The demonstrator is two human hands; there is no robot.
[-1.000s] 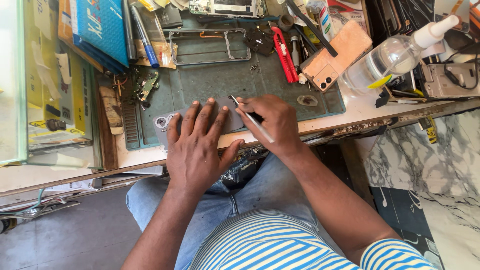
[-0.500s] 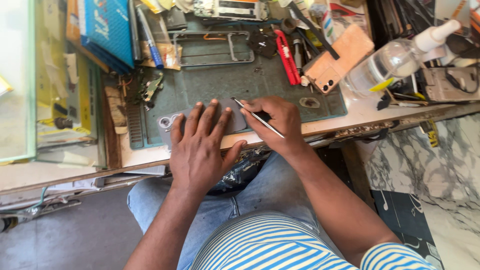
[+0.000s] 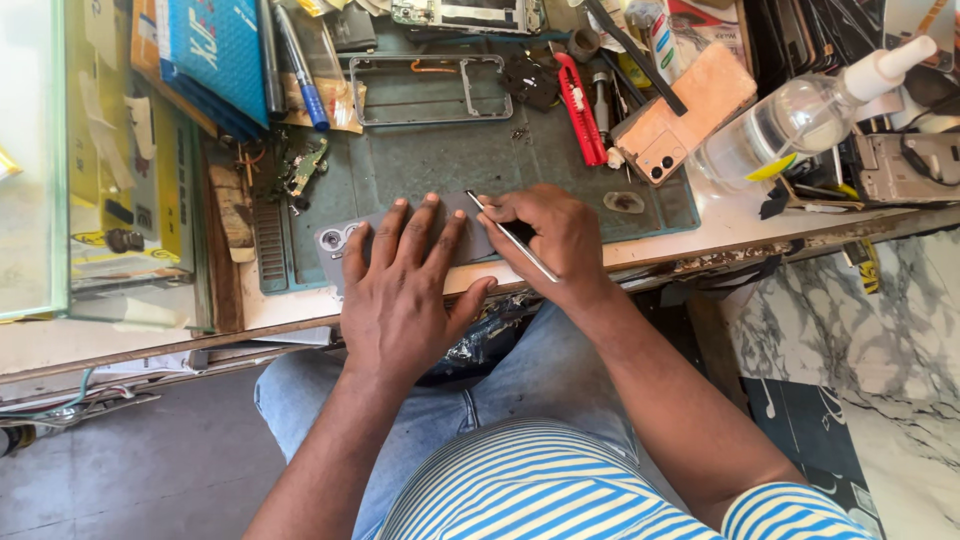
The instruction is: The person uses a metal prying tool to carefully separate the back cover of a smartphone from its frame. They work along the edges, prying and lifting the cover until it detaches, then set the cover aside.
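Grey phone (image 3: 340, 240) under left hand (image 3: 405, 290), tweezers (image 3: 515, 238) in right hand (image 3: 550, 235)

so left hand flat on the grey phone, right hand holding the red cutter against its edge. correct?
Not quite. The right hand holds a thin metal pry tool, not the red cutter, which lies untouched further back on the green mat. The head view shows it. The left hand does lie flat on the grey phone.
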